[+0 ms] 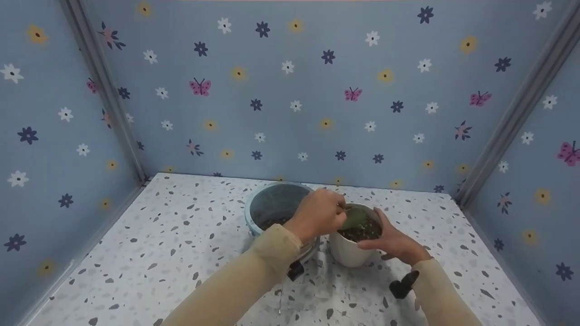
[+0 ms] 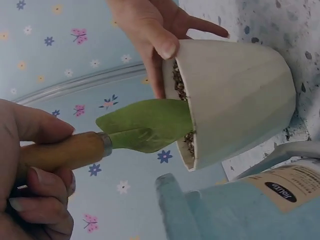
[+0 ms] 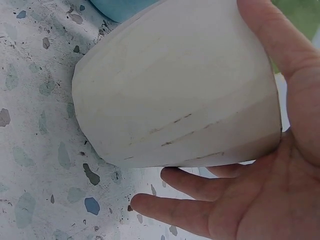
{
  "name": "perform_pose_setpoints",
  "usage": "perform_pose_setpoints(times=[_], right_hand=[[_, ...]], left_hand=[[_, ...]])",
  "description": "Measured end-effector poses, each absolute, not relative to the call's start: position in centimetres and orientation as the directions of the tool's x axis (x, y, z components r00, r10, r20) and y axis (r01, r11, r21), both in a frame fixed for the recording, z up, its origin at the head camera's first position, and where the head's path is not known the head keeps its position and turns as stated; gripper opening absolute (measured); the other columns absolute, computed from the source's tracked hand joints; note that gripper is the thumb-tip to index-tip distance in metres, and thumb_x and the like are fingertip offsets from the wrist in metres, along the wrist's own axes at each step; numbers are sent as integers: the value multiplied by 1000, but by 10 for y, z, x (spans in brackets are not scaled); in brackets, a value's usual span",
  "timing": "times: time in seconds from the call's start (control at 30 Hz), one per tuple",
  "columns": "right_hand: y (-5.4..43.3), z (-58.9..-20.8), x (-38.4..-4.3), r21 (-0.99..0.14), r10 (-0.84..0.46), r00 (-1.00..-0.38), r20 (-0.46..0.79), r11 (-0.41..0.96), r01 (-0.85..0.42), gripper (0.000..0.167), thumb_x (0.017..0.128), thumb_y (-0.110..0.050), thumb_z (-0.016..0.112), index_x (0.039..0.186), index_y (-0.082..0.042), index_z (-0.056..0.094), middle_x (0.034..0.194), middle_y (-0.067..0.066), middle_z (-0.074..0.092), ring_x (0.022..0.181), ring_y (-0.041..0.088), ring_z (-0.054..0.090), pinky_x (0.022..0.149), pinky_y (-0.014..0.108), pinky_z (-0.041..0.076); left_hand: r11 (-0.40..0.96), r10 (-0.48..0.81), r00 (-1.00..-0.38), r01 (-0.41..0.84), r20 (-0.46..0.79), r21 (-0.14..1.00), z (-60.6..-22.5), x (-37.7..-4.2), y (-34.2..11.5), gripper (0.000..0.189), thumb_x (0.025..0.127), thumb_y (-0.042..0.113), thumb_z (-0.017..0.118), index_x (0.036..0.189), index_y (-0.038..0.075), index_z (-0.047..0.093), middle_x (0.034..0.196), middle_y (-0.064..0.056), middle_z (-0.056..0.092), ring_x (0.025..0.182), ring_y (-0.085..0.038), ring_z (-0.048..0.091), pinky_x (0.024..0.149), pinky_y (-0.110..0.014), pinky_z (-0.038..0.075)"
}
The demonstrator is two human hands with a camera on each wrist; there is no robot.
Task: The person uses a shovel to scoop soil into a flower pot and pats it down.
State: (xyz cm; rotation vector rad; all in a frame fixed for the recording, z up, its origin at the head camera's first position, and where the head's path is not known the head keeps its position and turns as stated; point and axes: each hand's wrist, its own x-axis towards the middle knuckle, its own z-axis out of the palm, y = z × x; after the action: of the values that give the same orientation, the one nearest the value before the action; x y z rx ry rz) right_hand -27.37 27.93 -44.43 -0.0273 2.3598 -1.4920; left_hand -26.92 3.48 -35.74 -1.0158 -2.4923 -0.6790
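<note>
In the head view my left hand (image 1: 320, 210) reaches over a white plant pot (image 1: 351, 253) of dark, crumbly soil (image 1: 364, 233). It grips the wooden handle (image 2: 65, 152) of a hand trowel, whose green blade (image 2: 147, 122) dips its tip inside the pot's rim. My right hand (image 1: 398, 240) holds the pot's right side, thumb at the near rim and forefinger at the far rim. From the right wrist view, the thumb lies along the pot wall (image 3: 175, 90) near the rim, while other fingers spread beside it.
A light-blue bucket (image 1: 248, 216) with soil in its bottom stands just left of the pot. Its handle and brown label (image 2: 290, 182) show in the left wrist view. Both stand on a white speckled tabletop (image 1: 181, 240). Blue flowered panels (image 1: 308, 90) enclose the back and sides.
</note>
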Motion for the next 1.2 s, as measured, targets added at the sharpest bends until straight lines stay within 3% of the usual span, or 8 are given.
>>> perform_pose_setpoints(times=[0.33, 0.63, 0.87, 1.2], right_hand=[[276, -444, -275, -877, -186, -942, -278, 449, 170, 130, 76, -34, 88, 158, -23, -13, 160, 26, -1, 140, 55, 17, 92, 72, 37], [277, -443, -276, -868, -176, -944, -280, 466, 171, 131, 75, -35, 88, 158, -23, -13, 160, 26, 3, 139, 55, 20, 92, 71, 39], [276, -444, -275, -877, -186, -942, -281, 448, 173, 129, 77, -33, 87, 158, -22, -14, 160, 26, 0, 140, 55, 20, 93, 72, 37], [280, -445, -275, -874, -187, -947, -260, 463, 149, 130, 77, -35, 87, 158, -20, -14, 162, 21, -4, 141, 54, 18, 92, 71, 38]], left_hand=[[705, 458, -726, 648, 514, 288, -362, -280, 38, 16, 80, 5, 60, 82, 7, 75, 74, -2, 70, 56, -9, 49, 54, -28, 48], [726, 447, -717, 640, 535, 251, -367, -285, 46, 13, 83, 9, 62, 81, 7, 74, 75, -3, 70, 62, -13, 60, 57, -31, 52], [678, 456, -689, 679, 564, 281, -371, -289, 49, 14, 85, 6, 61, 80, 7, 74, 73, -4, 69, 59, -13, 60, 56, -29, 50], [631, 490, -656, 722, 574, 285, -377, -290, 58, 15, 88, 8, 61, 88, 7, 76, 82, -3, 72, 72, -17, 68, 66, -28, 54]])
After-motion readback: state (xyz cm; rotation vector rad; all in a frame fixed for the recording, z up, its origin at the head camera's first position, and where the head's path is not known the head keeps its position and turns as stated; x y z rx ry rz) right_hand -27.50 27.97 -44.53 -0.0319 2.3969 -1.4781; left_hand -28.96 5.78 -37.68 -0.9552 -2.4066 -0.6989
